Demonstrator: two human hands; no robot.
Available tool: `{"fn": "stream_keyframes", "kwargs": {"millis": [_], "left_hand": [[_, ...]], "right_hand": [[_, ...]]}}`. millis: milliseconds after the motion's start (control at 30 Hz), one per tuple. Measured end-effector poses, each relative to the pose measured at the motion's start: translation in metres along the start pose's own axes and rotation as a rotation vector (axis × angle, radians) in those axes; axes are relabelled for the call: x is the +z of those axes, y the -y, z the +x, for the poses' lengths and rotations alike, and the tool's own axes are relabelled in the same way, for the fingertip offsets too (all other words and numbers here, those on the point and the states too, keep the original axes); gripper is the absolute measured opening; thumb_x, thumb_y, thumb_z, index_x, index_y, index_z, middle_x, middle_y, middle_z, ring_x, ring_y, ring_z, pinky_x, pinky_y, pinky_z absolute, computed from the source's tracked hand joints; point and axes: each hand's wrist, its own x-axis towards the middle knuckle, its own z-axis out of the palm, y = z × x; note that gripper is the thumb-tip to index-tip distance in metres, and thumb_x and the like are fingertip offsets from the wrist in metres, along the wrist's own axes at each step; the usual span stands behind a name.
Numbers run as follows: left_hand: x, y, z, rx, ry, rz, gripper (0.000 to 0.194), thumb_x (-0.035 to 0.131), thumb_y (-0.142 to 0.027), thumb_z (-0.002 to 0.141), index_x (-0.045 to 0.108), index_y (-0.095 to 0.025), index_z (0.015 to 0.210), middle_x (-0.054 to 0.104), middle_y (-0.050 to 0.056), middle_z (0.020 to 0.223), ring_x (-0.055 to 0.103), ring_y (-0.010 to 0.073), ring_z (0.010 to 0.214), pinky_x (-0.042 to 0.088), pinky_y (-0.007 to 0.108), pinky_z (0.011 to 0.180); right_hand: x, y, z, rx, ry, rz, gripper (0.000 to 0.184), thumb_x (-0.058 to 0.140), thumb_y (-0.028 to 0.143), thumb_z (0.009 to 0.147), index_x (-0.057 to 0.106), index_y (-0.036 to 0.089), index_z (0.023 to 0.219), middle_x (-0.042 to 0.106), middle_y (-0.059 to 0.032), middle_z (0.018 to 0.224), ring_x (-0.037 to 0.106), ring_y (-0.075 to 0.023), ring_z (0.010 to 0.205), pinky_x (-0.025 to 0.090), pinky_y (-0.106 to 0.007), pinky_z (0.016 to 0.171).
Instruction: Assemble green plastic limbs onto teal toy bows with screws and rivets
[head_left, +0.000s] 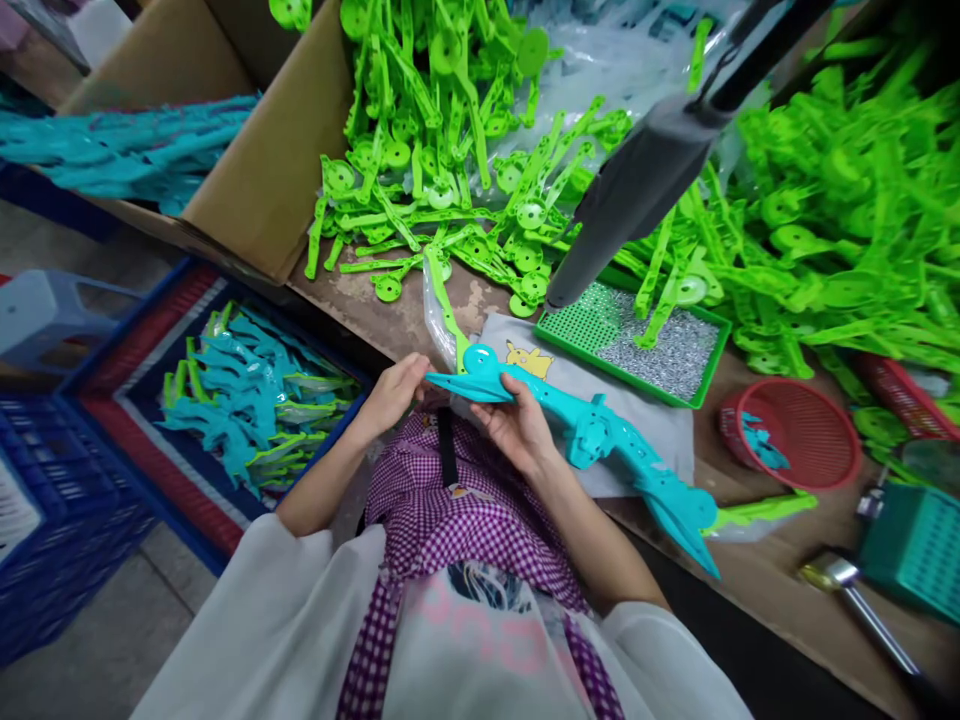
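A turquoise plastic toy bow [547, 400] lies slantwise across the table's front edge, with a lime-green arm [446, 305] at its upper left end and another green arm [761, 512] at its lower right end. Clear film hangs along both arms. My right hand [517, 420] grips the bow near its left end, thumb on top and fingers underneath. At the pointed left tip, my left hand [394, 395] has its fingers closed together against the plastic; part of that grip is hidden. Beneath the bow lies a grey cloth [652, 440] with a yellow cartoon print.
A grey electric screwdriver [637, 190] hangs above a green tray [701, 385] of small screws. Green arms [450, 190] are heaped behind. A red basket [825, 440] and a hammer [862, 595] lie right. Left are a cardboard box [292, 170] and a blue crate [202, 540] of bows.
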Motion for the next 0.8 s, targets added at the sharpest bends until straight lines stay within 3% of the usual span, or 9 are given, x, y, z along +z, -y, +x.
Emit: {"fn": "stream_keyframes", "kwargs": {"millis": [100, 200, 367, 467, 667, 800], "left_hand": [[-0.011, -0.004, -0.018, 0.077, 0.083, 0.280, 0.047, 0.060, -0.060, 0.091, 0.063, -0.020, 0.069, 0.055, -0.001, 0.058, 0.047, 0.0133, 0.054, 0.034, 0.026, 0.054], [-0.015, -0.008, -0.021, 0.128, 0.117, 0.333, 0.050, 0.056, -0.060, 0.092, 0.058, -0.020, 0.063, 0.049, -0.002, 0.057, 0.043, 0.0129, 0.056, 0.031, 0.026, 0.054], [-0.014, 0.010, -0.015, 0.063, 0.098, 0.157, 0.056, 0.057, -0.065, 0.090, 0.052, -0.020, 0.057, 0.042, -0.003, 0.052, 0.037, 0.0113, 0.050, 0.027, 0.025, 0.049], [-0.011, 0.023, -0.017, -0.005, 0.064, 0.077, 0.052, 0.064, -0.066, 0.085, 0.059, -0.019, 0.064, 0.051, -0.002, 0.055, 0.042, 0.0104, 0.049, 0.030, 0.023, 0.047], [0.008, 0.039, -0.026, 0.127, -0.228, -0.200, 0.040, 0.076, -0.057, 0.082, 0.073, -0.020, 0.098, 0.066, -0.001, 0.066, 0.061, 0.0127, 0.059, 0.048, 0.024, 0.061], [0.007, 0.042, -0.023, 0.134, -0.200, -0.207, 0.048, 0.079, -0.064, 0.076, 0.075, -0.018, 0.089, 0.067, 0.001, 0.065, 0.063, 0.0134, 0.059, 0.050, 0.025, 0.061]], "right_hand": [[0.001, -0.002, 0.001, -0.011, 0.012, -0.015, 0.008, 0.072, 0.024, 0.085, 0.067, 0.018, 0.088, 0.078, -0.0025, 0.081, 0.073, -0.0150, 0.069, 0.065, -0.021, 0.059], [-0.002, -0.004, 0.003, 0.001, 0.017, -0.026, 0.012, 0.073, 0.024, 0.084, 0.066, 0.019, 0.092, 0.079, -0.0026, 0.084, 0.073, -0.0165, 0.071, 0.067, -0.025, 0.061], [-0.007, -0.007, 0.008, 0.055, -0.015, -0.028, 0.016, 0.074, 0.023, 0.083, 0.067, 0.017, 0.096, 0.079, -0.0051, 0.086, 0.074, -0.0169, 0.071, 0.067, -0.026, 0.063], [-0.009, -0.010, 0.009, 0.031, -0.027, -0.039, 0.014, 0.075, 0.020, 0.081, 0.068, 0.017, 0.094, 0.079, -0.0043, 0.087, 0.074, -0.0168, 0.075, 0.067, -0.026, 0.067], [-0.013, -0.016, 0.010, -0.018, -0.031, -0.123, 0.020, 0.078, 0.025, 0.079, 0.069, 0.019, 0.097, 0.079, -0.0035, 0.092, 0.075, -0.0198, 0.085, 0.068, -0.032, 0.072], [-0.014, -0.015, 0.011, -0.006, 0.005, -0.135, 0.024, 0.079, 0.030, 0.080, 0.070, 0.019, 0.099, 0.080, -0.0046, 0.093, 0.075, -0.0203, 0.084, 0.067, -0.030, 0.068]]}}
